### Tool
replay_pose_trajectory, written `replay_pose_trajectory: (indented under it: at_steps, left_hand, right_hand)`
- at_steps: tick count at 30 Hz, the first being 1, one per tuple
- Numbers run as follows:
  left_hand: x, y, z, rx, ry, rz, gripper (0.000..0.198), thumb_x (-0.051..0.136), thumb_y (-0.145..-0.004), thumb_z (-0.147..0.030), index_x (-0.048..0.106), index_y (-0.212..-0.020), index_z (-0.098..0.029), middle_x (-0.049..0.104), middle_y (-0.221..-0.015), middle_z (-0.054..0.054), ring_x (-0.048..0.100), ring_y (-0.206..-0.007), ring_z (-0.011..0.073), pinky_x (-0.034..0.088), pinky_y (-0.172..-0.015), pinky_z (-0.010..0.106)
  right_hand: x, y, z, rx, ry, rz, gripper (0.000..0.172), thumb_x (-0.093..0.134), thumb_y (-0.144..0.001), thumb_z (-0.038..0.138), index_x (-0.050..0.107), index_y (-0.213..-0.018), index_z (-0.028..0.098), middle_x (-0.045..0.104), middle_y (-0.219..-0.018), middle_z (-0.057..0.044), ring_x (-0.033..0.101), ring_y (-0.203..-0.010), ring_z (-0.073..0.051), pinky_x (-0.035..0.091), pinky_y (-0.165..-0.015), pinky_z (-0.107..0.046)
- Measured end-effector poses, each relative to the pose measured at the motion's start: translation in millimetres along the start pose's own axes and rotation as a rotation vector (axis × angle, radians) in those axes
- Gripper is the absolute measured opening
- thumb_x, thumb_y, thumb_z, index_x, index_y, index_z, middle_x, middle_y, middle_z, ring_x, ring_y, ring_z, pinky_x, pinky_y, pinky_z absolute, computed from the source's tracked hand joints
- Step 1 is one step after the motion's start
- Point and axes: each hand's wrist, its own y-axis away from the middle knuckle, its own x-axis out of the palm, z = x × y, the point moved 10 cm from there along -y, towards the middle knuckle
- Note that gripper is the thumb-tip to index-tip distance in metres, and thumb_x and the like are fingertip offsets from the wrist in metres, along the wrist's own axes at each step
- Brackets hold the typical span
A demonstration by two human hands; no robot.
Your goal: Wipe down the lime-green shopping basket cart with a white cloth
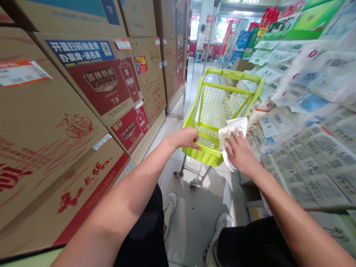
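A lime-green shopping cart (210, 160) stands in the aisle before me, its plastic basket on grey metal legs with casters. My left hand (185, 138) is closed around the near left part of the basket rim. On the right side of the rim lies a crumpled white cloth or wipe (239, 123), draped partly over the edge. My right hand (239, 152) holds this cloth against the rim, fingers bent over it and thumb toward the basket. The part of the cloth under my palm is hidden. The white grid of the basket shows through, with nothing seen lying in it.
Stacked cardboard cartons (83, 122) with price tags wall the left side. Packs of tissue paper (306, 148) are piled on the right. A glass or mirrored panel edge (187, 92) rises at the left. Farther back sits a blue stool (198, 56). My shoes (170, 204) are on the tiled floor.
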Motion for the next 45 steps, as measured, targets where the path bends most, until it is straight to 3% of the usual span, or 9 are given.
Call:
replay_pose_trajectory:
  at_steps: [9, 15, 20, 23, 28, 33, 37, 40, 45]
  left_hand:
    - [17.7, -29, -27, 0.157, 0.17, -0.196, 0.039, 0.084, -0.082, -0.033, 0.071, -0.114, -0.014, 0.075, -0.104, 0.009, 0.068, -0.095, 0.0221, 0.05, -0.086, 0.033]
    - [21.0, -31, -39, 0.231, 0.225, -0.239, 0.027, 0.072, -0.086, -0.03, 0.072, -0.11, -0.017, 0.075, -0.112, 0.009, 0.068, -0.107, 0.0234, 0.052, -0.096, 0.035]
    - [12.9, -30, -36, 0.079, 0.257, -0.238, 0.04, 0.05, -0.1, -0.045, 0.072, -0.079, -0.02, 0.071, -0.08, 0.004, 0.061, -0.074, 0.0178, 0.045, -0.07, 0.032]
    - [5.0, -32, -35, 0.059, 0.326, -0.242, 0.055, 0.044, -0.103, -0.051, 0.066, -0.064, -0.019, 0.061, -0.062, 0.001, 0.051, -0.061, 0.0145, 0.037, -0.062, 0.031]
    - [1.3, -34, -20, -0.025, 0.503, -0.252, 0.023, 0.06, -0.095, -0.036, 0.075, -0.096, -0.018, 0.073, -0.08, 0.002, 0.062, -0.073, 0.0154, 0.045, -0.068, 0.028]
    - [-0.7, -21, -35, 0.174, 0.534, -0.143, 0.02, 0.057, -0.095, -0.026, 0.074, -0.097, -0.016, 0.077, -0.094, 0.005, 0.068, -0.087, 0.0161, 0.051, -0.083, 0.029]
    - [-1.0, -13, -37, 0.194, 0.419, -0.116, 0.025, 0.07, -0.091, -0.042, 0.075, -0.093, -0.018, 0.076, -0.092, 0.004, 0.067, -0.089, 0.0179, 0.05, -0.083, 0.03]
    - [-0.5, -14, -38, 0.21, 0.324, -0.116, 0.027, 0.071, -0.092, -0.044, 0.075, -0.091, -0.017, 0.076, -0.093, 0.005, 0.067, -0.088, 0.0185, 0.049, -0.083, 0.031]
    - [-16.6, -12, -30, 0.253, 0.23, -0.165, 0.025, 0.06, -0.099, -0.034, 0.077, -0.093, -0.017, 0.077, -0.098, 0.008, 0.069, -0.093, 0.0197, 0.05, -0.088, 0.032]
  right_hand:
    - [17, 26, -4, 0.052, 0.044, 0.077, 0.08, 0.036, -0.101, 0.058, 0.041, -0.159, 0.004, 0.049, -0.159, -0.026, 0.013, -0.161, -0.049, 0.025, -0.125, -0.069]
    - [-5, 21, 17, -0.027, 0.224, 0.184, 0.05, 0.035, -0.098, 0.018, 0.062, -0.139, 0.007, 0.074, -0.12, -0.027, 0.069, -0.118, -0.04, 0.053, -0.098, -0.052]
    - [-17, 6, 22, 0.001, 0.169, 0.215, 0.04, 0.043, -0.102, 0.026, 0.069, -0.131, 0.02, 0.079, -0.103, -0.017, 0.076, -0.09, -0.035, 0.053, -0.075, -0.042]
    - [-13, 2, 36, -0.03, 0.035, 0.184, 0.041, 0.042, -0.104, 0.028, 0.067, -0.137, 0.025, 0.08, -0.112, -0.013, 0.076, -0.099, -0.033, 0.052, -0.078, -0.039]
    - [-11, -8, 54, -0.012, -0.128, 0.091, 0.044, 0.038, -0.109, 0.041, 0.068, -0.136, 0.022, 0.078, -0.12, -0.012, 0.074, -0.104, -0.032, 0.053, -0.084, -0.04]
    - [-20, -13, 44, -0.136, -0.039, 0.045, 0.065, 0.058, -0.096, 0.069, 0.069, -0.134, 0.017, 0.074, -0.126, -0.017, 0.067, -0.121, -0.036, 0.049, -0.104, -0.049]
    - [-13, -7, 13, -0.239, 0.103, 0.104, 0.085, 0.071, -0.077, 0.082, 0.071, -0.131, 0.017, 0.067, -0.139, -0.021, 0.049, -0.143, -0.044, 0.034, -0.119, -0.063]
    - [-3, -4, -5, -0.264, 0.107, 0.172, 0.072, 0.069, -0.083, 0.076, 0.072, -0.129, 0.019, 0.067, -0.141, -0.017, 0.045, -0.148, -0.041, 0.025, -0.124, -0.066]
    - [-8, -6, 2, -0.308, -0.04, 0.227, 0.042, 0.053, -0.103, 0.054, 0.074, -0.117, 0.02, 0.078, -0.116, -0.009, 0.069, -0.118, -0.029, 0.025, -0.126, -0.06]
